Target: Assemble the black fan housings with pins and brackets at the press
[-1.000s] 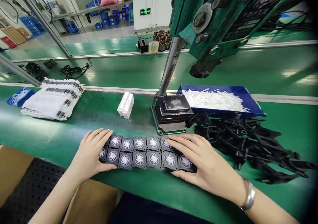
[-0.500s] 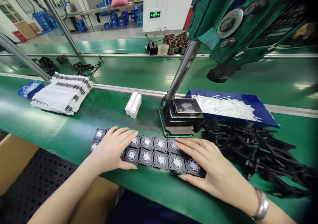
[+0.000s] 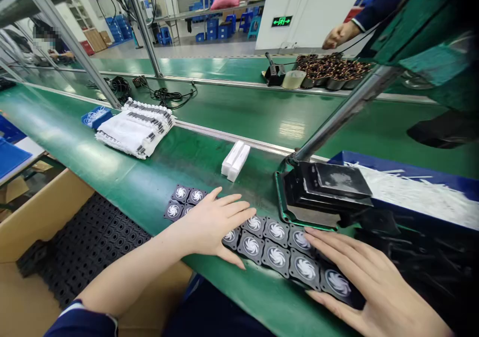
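Note:
Two rows of small square black fans [image 3: 276, 253] with white swirl centres lie side by side on the green workbench. My left hand [image 3: 213, 222] rests across the left-middle part of the rows, fingers stretched over the far edge and thumb along the near side. It hides several fans. Across the right end lies my right hand [image 3: 370, 272], its fingers long and apart, with the thumb at the near edge of the last fan [image 3: 338, 283]. Neither hand lifts anything. Just beyond the rows stands the black-topped base [image 3: 325, 182] of a green press.
A blue tray [image 3: 441, 160] of white strips stands right of the press, near dark plastic parts [image 3: 407, 257]. White blocks [image 3: 235, 161], white sleeves [image 3: 130, 130] and a carton [image 3: 71, 192] of black parts lie leftward. Another person's arm [image 3: 389, 5] reaches over copper-wound parts [image 3: 329, 70].
My view has turned left, so bench, hands and fans sit farther right in the picture. Another person's arm has come into view at the upper right. Both hands stay on the fans.

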A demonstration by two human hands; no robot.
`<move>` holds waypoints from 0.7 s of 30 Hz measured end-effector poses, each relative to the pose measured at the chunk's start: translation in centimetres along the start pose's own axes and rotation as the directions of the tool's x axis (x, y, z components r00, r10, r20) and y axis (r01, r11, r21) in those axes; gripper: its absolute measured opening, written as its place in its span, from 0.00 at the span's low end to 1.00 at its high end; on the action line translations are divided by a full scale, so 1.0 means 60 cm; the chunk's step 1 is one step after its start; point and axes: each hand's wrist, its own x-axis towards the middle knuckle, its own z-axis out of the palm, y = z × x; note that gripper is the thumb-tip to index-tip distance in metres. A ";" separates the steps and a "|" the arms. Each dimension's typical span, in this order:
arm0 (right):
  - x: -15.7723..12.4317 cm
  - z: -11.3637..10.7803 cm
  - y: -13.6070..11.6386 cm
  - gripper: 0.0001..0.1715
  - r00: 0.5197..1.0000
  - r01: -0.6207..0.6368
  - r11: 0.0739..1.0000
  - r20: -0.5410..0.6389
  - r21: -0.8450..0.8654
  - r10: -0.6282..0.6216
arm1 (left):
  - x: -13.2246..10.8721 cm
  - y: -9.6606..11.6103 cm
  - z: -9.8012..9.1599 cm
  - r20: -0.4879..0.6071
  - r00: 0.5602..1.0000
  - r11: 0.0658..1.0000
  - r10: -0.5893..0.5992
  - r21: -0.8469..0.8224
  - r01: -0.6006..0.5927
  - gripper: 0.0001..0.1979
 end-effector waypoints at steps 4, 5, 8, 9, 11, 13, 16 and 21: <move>0.002 -0.020 -0.001 0.42 1.000 0.009 1.000 0.011 -0.003 -0.009 | -0.054 -0.015 -0.046 -0.025 0.994 0.991 -0.109 0.078 0.110 0.52; 0.003 -0.030 -0.002 0.40 1.000 -0.005 1.000 0.005 -0.001 0.005 | -0.074 -0.024 -0.055 -0.042 0.987 0.982 -0.153 0.107 0.156 0.54; 0.010 -0.064 0.002 0.31 0.991 -0.115 0.993 -0.072 0.013 0.116 | -0.129 -0.066 -0.055 -0.121 0.961 0.957 -0.249 0.122 0.263 0.63; 0.014 -0.076 0.008 0.28 0.976 -0.174 0.985 -0.129 0.012 0.174 | -0.141 -0.082 -0.048 -0.140 0.956 0.955 -0.257 0.114 0.273 0.64; 0.023 -0.097 0.033 0.21 0.910 -0.313 0.950 -0.287 0.000 0.300 | -0.152 -0.112 -0.026 -0.155 0.957 0.959 -0.246 0.102 0.263 0.60; 0.035 -0.119 0.072 0.14 0.816 -0.470 0.883 -0.394 -0.026 0.423 | -0.152 -0.134 -0.004 -0.153 0.963 0.968 -0.222 0.085 0.236 0.54; 0.058 -0.146 0.142 0.15 0.755 -0.649 0.748 -0.230 -0.138 0.614 | -0.145 -0.152 0.016 -0.153 0.967 0.976 -0.202 0.054 0.213 0.49; 0.120 -0.145 0.222 0.18 0.700 -0.662 0.702 0.119 -0.263 0.704 | -0.139 -0.172 0.026 -0.216 0.948 0.973 -0.233 -0.042 0.229 0.49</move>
